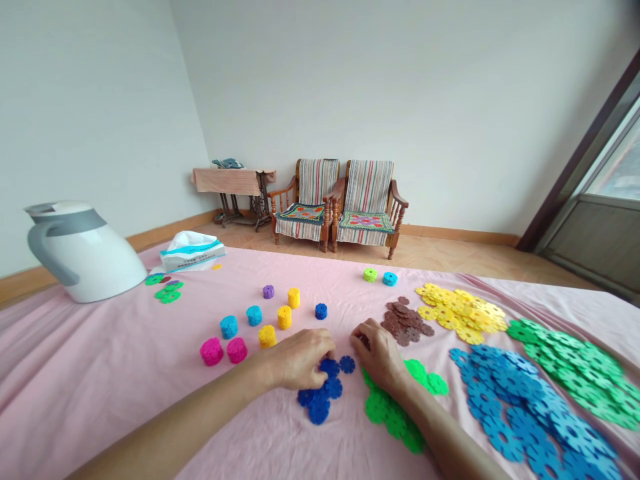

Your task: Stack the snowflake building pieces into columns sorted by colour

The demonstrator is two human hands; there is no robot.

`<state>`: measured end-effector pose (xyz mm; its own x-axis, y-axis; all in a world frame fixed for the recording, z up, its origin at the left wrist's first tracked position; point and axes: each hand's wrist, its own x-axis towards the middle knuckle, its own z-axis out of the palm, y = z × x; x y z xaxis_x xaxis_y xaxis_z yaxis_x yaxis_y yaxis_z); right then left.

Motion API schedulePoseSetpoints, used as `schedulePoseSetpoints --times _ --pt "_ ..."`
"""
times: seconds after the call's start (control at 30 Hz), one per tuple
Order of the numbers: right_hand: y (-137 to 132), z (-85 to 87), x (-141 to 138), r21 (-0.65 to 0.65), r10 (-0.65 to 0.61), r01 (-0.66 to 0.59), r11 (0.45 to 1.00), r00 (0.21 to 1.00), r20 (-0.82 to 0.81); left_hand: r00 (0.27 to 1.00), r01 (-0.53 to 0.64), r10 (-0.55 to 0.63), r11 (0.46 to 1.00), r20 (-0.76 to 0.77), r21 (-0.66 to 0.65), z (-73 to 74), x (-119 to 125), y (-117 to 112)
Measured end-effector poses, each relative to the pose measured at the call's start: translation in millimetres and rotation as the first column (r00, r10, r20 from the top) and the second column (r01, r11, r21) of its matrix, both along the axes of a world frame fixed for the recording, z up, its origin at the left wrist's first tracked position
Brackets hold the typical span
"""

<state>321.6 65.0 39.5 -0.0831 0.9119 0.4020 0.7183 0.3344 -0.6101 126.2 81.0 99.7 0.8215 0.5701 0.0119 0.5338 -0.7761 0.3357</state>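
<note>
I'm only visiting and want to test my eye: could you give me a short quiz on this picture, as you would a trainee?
1. Which loose discs are nearest the left hand? A) brown discs B) dark blue discs C) green discs
2. True or false: in the picture, the jug stands to the left of the tissue box.
3. How many yellow stacks stand on the pink cloth?

Key: 1. B. 2. True. 3. Three.
</note>
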Motion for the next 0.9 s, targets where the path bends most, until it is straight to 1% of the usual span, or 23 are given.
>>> schedulePoseSetpoints --times 0.1,0.17,0.27,0.33,0.43,0.53,0.6,0.67,0.9 --pt "0 0.0 0 0.000 -0.003 0.003 1.000 1.000 0.000 1.000 -0.016 0.015 0.999 0.023 0.033 -6.2 0 -1" --pt "0 -0.3 0 0.004 -0.004 0.004 1.000 1.000 0.001 0.999 -0.025 0.023 0.998 0.029 0.052 -7.4 0 0" --pt "0 -1.2 0 0.012 -0.004 0.005 1.000 1.000 -0.002 0.996 -0.077 0.074 0.994 0.043 0.083 0.0 -1 7" --pt "0 -1.4 1 0.012 -0.002 0.002 1.000 1.000 -0.004 0.990 -0.132 0.126 0.985 0.062 0.108 9.6 -2 19" --pt "1 -1.3 1 0.005 0.003 -0.003 1.000 1.000 -0.006 0.982 -0.181 0.173 0.974 0.069 0.137 23.3 -2 46" --pt "1 -1.0 0 0.001 0.003 -0.003 1.000 1.000 -0.005 0.974 -0.227 0.221 0.961 0.055 0.161 29.4 -1 74" --pt "1 -1.0 0 -0.001 0.002 -0.002 1.000 1.000 -0.005 0.972 -0.237 0.234 0.957 0.033 0.169 29.3 0 87" --pt "1 -1.1 0 0.002 0.004 -0.004 1.000 1.000 -0.006 0.972 -0.232 0.235 0.957 0.007 0.172 27.3 2 94" --pt "1 -1.4 1 0.000 0.005 -0.005 1.000 1.000 -0.004 0.975 -0.196 0.210 0.965 -0.068 0.172 20.3 6 96"
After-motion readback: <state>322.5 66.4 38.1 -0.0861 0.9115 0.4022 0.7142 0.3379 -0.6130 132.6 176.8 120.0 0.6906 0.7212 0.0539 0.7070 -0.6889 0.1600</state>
